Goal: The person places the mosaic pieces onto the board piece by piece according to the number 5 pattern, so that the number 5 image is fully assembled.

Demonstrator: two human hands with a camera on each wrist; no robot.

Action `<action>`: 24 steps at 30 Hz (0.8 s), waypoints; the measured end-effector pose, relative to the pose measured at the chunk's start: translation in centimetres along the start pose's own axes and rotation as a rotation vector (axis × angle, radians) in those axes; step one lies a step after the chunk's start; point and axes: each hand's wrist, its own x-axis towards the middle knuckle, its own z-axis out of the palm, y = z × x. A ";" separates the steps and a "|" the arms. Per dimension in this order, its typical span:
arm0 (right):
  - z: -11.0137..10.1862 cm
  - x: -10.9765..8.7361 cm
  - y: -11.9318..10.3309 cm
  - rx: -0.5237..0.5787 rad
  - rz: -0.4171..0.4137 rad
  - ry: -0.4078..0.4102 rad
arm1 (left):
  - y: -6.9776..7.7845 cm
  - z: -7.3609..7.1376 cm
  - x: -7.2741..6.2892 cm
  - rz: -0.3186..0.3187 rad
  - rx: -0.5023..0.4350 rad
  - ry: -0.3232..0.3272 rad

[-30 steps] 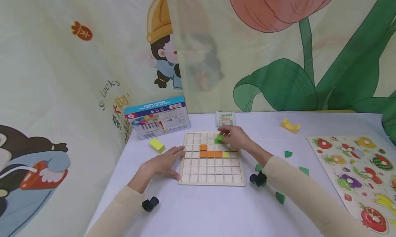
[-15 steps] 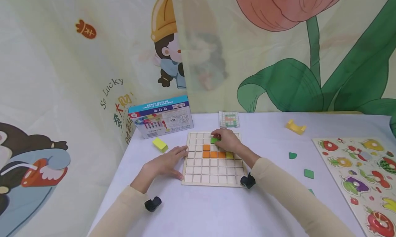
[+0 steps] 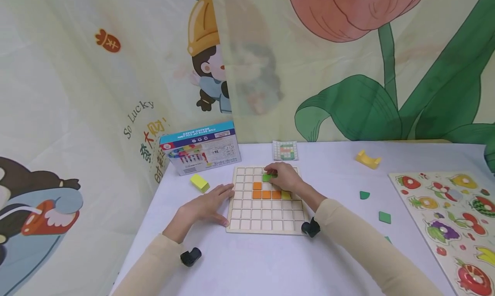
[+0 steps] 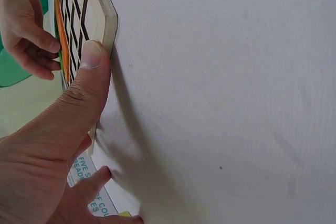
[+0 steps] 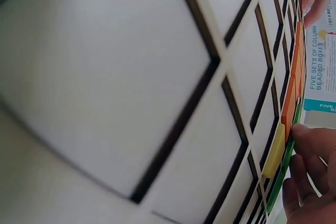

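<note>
Splayed left grip (image 3: 205, 205), curled right grip (image 3: 285, 177)

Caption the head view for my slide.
Right hand touching a green square tile on a pale wooden grid board; left hand resting at the board's edge.

Pale gridded board (image 3: 251, 215), orange tiles (image 3: 267, 194), green tile (image 3: 266, 177), yellow tile (image 3: 285, 195), fruit-printed sheet (image 3: 456, 203)

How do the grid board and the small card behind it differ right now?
The board is much larger than the card. The left hand rests on the board's edge; no hand touches the card. The board carries separate orange tiles, while the card shows a coloured pattern. Both bear a square grid.
</note>
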 end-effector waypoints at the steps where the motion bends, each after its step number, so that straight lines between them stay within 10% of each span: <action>1: 0.0 0.0 0.0 0.001 0.001 0.000 | 0.0 0.0 0.0 -0.002 0.001 0.000; 11: -3.2 -2.4 1.8 0.060 -0.041 0.038 | 0.1 -0.1 0.1 0.005 -0.002 0.000; 24: -12.0 -13.3 13.3 -0.123 0.090 -0.061 | 0.0 -0.1 0.0 -0.001 -0.010 0.001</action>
